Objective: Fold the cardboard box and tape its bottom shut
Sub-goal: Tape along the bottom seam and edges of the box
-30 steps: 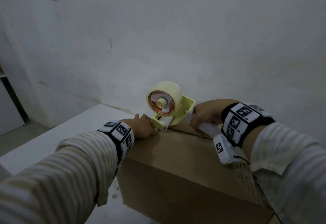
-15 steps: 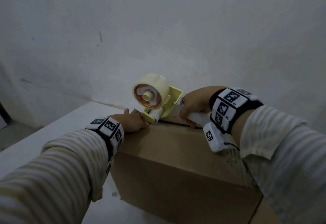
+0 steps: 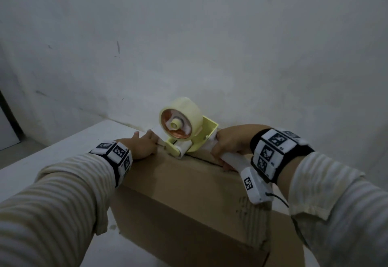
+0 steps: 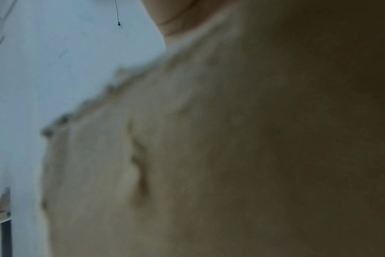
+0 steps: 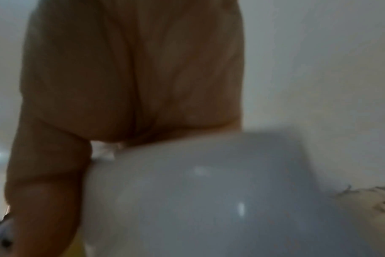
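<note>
A brown cardboard box (image 3: 189, 182) stands on a white table, its upper face closed along a dark seam (image 3: 205, 160). A yellow tape dispenser (image 3: 201, 138) with a pale tape roll (image 3: 184, 117) sits on the seam's far left end. My right hand (image 3: 231, 145) grips its white handle (image 3: 233, 158). My left hand (image 3: 142, 145) lies flat at the box's left edge, fingers straight against the tape end by the roller. The left wrist view shows blurred cardboard (image 4: 231, 156) under the palm (image 4: 178, 15). In the right wrist view my right hand (image 5: 132, 78) wraps around the handle (image 5: 209, 200).
The white table (image 3: 52, 157) runs to the left of the box. A white wall (image 3: 210, 56) rises right behind the box and dispenser. A dark doorway (image 3: 8, 119) shows at the far left.
The head view has shifted a little. Both hands and the dispenser stay at the box's left end; the left fingers now reach straighter toward the tape end.
</note>
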A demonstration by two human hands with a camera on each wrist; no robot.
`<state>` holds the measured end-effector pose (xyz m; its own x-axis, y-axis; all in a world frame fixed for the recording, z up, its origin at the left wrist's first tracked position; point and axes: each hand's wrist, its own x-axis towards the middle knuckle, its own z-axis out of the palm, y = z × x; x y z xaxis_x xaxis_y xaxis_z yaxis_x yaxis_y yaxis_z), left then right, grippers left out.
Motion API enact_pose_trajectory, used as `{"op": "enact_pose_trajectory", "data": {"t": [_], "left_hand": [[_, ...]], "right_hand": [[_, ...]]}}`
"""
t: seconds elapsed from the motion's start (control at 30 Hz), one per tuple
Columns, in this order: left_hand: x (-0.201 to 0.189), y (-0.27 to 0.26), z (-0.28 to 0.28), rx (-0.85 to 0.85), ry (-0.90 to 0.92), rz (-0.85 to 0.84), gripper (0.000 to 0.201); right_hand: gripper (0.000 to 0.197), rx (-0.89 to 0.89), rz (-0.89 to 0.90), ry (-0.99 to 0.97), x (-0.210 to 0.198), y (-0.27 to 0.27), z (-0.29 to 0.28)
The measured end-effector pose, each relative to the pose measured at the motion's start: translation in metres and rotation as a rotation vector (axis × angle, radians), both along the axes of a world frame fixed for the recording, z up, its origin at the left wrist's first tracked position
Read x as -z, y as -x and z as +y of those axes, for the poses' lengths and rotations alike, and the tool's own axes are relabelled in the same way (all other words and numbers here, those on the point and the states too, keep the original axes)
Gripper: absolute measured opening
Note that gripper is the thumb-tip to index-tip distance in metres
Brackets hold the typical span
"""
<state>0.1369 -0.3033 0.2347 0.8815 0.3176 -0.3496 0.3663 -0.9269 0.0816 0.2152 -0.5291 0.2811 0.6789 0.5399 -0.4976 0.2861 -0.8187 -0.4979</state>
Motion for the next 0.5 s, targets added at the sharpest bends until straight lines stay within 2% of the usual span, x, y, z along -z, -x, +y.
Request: {"op": "enact_pose_trajectory", "data": {"t": [0.1, 0.3, 0.43, 0.5], "left_hand": [[0.0, -0.002, -0.006, -0.055, 0.021, 0.015, 0.056], [-0.005, -0.002, -0.011, -0.148, 0.042, 0.032, 0.056], [0.002, -0.003, -0.024, -0.18, -0.129, -0.015, 0.051], [0.001, 0.0, -0.04, -0.102, -0.166, -0.03, 0.051]], "right_hand": [[0.005, -0.013, -0.031, 0.015, -0.005, -0.005, -0.029], [0.005, -0.071, -0.123, 0.026, -0.008, -0.001, -0.065], [0.011, -0.16, -0.218, 0.081, -0.006, 0.004, -0.063], [0.013, -0.177, -0.2, 0.081, -0.004, 0.005, -0.061]]}}
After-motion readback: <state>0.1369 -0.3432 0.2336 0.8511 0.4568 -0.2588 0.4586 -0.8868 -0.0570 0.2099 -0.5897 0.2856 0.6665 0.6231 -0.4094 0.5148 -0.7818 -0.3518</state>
